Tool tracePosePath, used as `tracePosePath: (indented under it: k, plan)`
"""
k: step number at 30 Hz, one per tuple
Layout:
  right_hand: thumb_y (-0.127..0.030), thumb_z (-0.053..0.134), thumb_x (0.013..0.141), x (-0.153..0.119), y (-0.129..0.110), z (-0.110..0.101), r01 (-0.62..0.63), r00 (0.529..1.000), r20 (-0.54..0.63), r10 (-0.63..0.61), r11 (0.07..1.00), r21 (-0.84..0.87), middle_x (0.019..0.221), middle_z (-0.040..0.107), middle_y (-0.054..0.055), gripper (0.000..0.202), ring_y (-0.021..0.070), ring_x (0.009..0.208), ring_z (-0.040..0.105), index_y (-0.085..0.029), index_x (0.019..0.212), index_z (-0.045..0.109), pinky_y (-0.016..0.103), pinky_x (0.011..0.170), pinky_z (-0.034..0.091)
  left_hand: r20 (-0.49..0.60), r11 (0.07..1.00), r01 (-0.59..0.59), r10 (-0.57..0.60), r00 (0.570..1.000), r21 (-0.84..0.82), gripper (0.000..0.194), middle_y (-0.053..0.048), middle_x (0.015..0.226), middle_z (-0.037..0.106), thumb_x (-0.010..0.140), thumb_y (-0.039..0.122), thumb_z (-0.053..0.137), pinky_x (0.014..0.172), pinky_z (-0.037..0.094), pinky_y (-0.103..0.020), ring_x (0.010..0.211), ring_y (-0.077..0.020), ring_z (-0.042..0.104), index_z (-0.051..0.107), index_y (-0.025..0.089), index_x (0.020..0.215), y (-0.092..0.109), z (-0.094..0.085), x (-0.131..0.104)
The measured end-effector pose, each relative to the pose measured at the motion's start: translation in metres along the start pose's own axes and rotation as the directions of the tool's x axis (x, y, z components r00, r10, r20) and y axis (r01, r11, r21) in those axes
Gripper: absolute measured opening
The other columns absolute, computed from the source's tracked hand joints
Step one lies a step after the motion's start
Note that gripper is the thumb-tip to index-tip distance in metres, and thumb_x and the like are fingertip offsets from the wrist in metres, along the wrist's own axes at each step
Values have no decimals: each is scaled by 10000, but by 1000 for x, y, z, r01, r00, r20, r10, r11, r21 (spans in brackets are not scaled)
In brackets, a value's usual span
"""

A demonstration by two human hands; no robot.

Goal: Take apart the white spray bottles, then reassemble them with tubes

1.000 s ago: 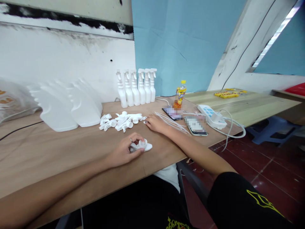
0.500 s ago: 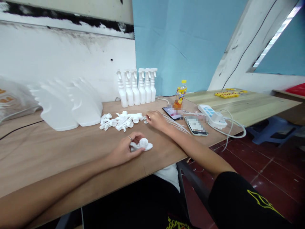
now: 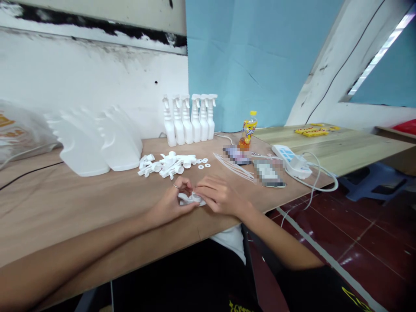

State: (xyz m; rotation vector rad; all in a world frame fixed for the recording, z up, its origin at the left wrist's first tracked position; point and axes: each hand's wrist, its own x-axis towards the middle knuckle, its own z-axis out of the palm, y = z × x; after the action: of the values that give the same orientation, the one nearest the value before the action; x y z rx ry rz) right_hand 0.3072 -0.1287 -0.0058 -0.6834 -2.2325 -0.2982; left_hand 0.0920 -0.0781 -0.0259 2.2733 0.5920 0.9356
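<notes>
Near the table's front edge, my left hand (image 3: pixel 171 203) grips a white spray trigger head (image 3: pixel 185 198), thumb in front and fingers behind, with its round collar facing up. My right hand (image 3: pixel 219 196) is at that collar, fingertips pressed together over its opening. Whatever those fingertips pinch is hidden. Behind the hands lies a heap of white trigger heads (image 3: pixel 170 163). Several small white ring washers (image 3: pixel 201 167) are scattered at its right end. Thin white tubes (image 3: pixel 232 168) lie farther right.
Finished-looking white spray bottles (image 3: pixel 185 125) stand in a row by the wall. Bottles without heads (image 3: pixel 87 151) are grouped at left. At right are two phones (image 3: pixel 268 173), a drink bottle (image 3: pixel 248 130) and a white power strip (image 3: pixel 292 162) with a looped cable.
My right hand has come from the washers toward me to the trigger head's collar. My left hand keeps its grip on the trigger head. The view has shifted slightly.
</notes>
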Motion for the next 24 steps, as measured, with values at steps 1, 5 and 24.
tracePosePath:
  k: [1,5,24]
  plan:
    - [-126,498,984,0,1,-2,6,1000,12,-6,1000,27,966,714,104,176,202,869,625,-164,975,669,354,777,498,15,1000,-14,14,1000,22,332,8,947,604,867,327,711,722,499,-254,807,-131,608,469,220,1066,1,-1,0]
    - [-148,503,983,2,1,-10,-7,999,37,3,995,102,962,704,99,177,193,874,632,-169,935,672,349,797,516,71,993,-58,50,996,107,233,7,928,649,902,341,678,729,484,-265,807,-141,619,541,211,1038,4,-2,0]
    - [-305,618,972,-3,-1,-11,-105,989,110,99,993,47,1124,708,101,118,219,1022,659,-188,963,631,383,924,491,144,946,-193,159,977,261,174,-39,975,657,980,333,579,783,495,-291,858,-168,623,614,208,1096,2,-8,-2]
